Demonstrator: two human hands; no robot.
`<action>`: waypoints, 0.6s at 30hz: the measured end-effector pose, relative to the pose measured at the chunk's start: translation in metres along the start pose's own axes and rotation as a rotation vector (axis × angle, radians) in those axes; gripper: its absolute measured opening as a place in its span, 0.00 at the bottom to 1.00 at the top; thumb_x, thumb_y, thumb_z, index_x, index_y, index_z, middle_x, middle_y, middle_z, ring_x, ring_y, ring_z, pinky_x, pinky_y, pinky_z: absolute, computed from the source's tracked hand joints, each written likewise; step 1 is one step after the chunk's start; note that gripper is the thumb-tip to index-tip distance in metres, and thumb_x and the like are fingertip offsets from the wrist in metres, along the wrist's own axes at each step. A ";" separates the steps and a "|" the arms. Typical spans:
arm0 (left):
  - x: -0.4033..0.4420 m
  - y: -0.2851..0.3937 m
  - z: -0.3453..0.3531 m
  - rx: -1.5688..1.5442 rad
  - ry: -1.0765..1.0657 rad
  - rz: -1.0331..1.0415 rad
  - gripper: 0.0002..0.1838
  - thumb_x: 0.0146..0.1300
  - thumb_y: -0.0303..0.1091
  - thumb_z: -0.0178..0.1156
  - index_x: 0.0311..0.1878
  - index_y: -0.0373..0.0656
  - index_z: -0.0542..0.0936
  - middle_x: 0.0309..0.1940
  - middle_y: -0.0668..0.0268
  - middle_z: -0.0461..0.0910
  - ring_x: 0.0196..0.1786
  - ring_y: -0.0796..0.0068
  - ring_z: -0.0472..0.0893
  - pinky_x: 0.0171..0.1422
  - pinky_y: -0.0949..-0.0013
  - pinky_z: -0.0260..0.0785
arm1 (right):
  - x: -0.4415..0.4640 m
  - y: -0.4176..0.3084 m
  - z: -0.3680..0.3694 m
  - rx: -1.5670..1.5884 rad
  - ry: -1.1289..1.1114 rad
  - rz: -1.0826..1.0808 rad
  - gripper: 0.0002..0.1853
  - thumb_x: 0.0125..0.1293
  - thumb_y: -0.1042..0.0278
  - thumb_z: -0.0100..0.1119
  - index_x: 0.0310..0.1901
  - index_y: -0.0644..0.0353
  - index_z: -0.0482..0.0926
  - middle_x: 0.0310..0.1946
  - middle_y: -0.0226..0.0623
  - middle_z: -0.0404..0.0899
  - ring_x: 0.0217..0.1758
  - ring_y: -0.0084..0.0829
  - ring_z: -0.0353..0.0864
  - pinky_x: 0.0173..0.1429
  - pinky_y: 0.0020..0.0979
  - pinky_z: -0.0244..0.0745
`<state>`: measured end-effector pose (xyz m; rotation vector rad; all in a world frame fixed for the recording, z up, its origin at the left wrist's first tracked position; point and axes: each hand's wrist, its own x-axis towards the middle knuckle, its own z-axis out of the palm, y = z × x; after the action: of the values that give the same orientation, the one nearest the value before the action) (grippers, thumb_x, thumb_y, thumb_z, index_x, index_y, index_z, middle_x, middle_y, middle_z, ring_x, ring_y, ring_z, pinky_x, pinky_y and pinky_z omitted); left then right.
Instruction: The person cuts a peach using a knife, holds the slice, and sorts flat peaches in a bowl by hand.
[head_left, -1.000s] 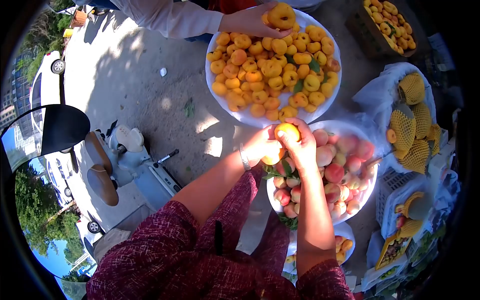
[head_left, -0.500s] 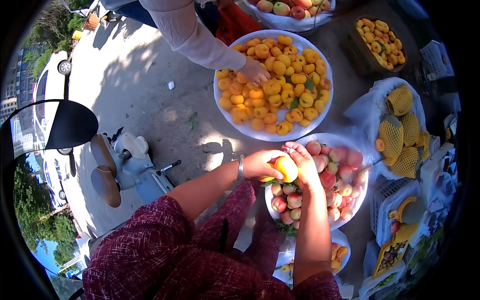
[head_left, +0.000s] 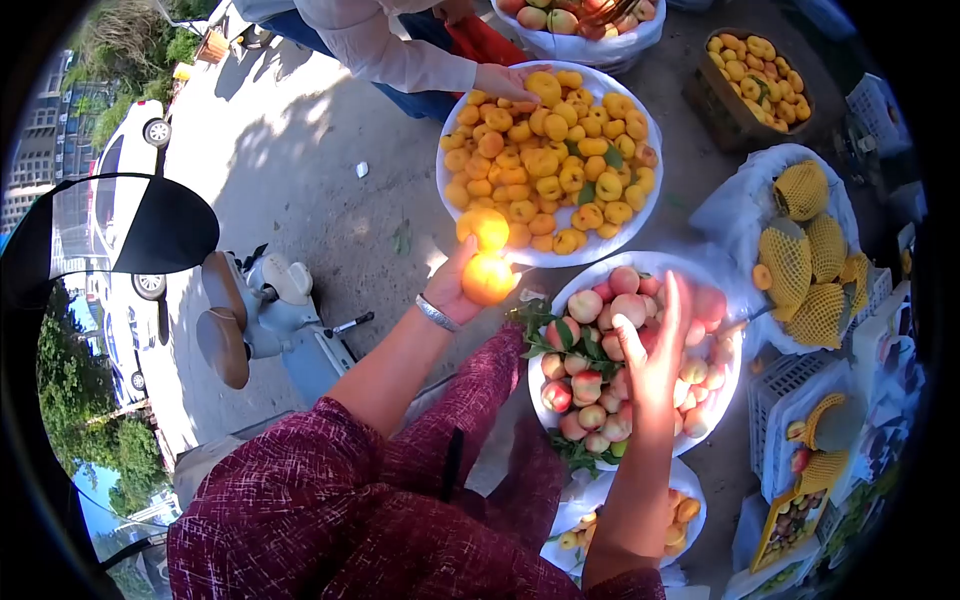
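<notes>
Two yellow-orange fruits point(head_left: 487, 279) rest in my left hand point(head_left: 452, 285), which wears a silver bracelet at the wrist. This hand is beside the lower left rim of the large round tray of yellow flat peaches point(head_left: 550, 180). My right hand point(head_left: 655, 345) is spread, with no fruit in it, above the round tray of pink and red peaches point(head_left: 590, 395). Green leaves point(head_left: 565, 335) lie at that tray's left side. Across the yellow fruit, a co-worker's hand point(head_left: 508, 83) in a white sleeve touches a flat peach point(head_left: 543, 88).
Netted yellow fruit point(head_left: 803, 270) sits in a lined basket at the right. A box of yellow fruit point(head_left: 760, 80) stands at the upper right. Near my knees is a smaller tray of orange fruit point(head_left: 680, 515). A scooter point(head_left: 270, 310) is parked at the left.
My hands have moved apart: the left went up and left with the fruits, the right opened over the pink peaches. The other person's hand shifted up to the tray's top edge.
</notes>
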<state>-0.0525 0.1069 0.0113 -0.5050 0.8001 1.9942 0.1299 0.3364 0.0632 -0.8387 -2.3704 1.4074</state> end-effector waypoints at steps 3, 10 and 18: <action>0.047 -0.018 -0.021 -0.099 -0.027 -0.079 0.25 0.68 0.55 0.53 0.60 0.49 0.70 0.49 0.63 0.75 0.51 0.63 0.77 0.59 0.47 0.70 | 0.014 -0.015 0.022 0.107 0.226 -0.100 0.41 0.62 0.69 0.63 0.72 0.62 0.51 0.68 0.47 0.59 0.66 0.40 0.67 0.67 0.38 0.65; 0.108 -0.024 -0.018 -0.119 0.107 -0.274 0.24 0.66 0.51 0.58 0.58 0.47 0.69 0.45 0.60 0.78 0.46 0.60 0.79 0.49 0.58 0.77 | 0.056 -0.030 0.111 -0.226 -0.518 0.094 0.47 0.57 0.66 0.68 0.73 0.58 0.49 0.31 0.38 0.82 0.33 0.39 0.82 0.43 0.35 0.77; 0.132 -0.002 -0.019 0.051 0.151 -0.275 0.23 0.66 0.50 0.59 0.58 0.47 0.71 0.46 0.64 0.79 0.47 0.63 0.80 0.48 0.57 0.78 | 0.071 -0.011 0.146 0.082 -0.217 -0.030 0.19 0.58 0.69 0.66 0.52 0.57 0.79 0.35 0.41 0.82 0.36 0.38 0.83 0.43 0.33 0.78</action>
<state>-0.1172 0.1725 -0.0850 -0.7028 0.8239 1.6936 -0.0019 0.2703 -0.0049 -0.6559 -2.4489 1.6459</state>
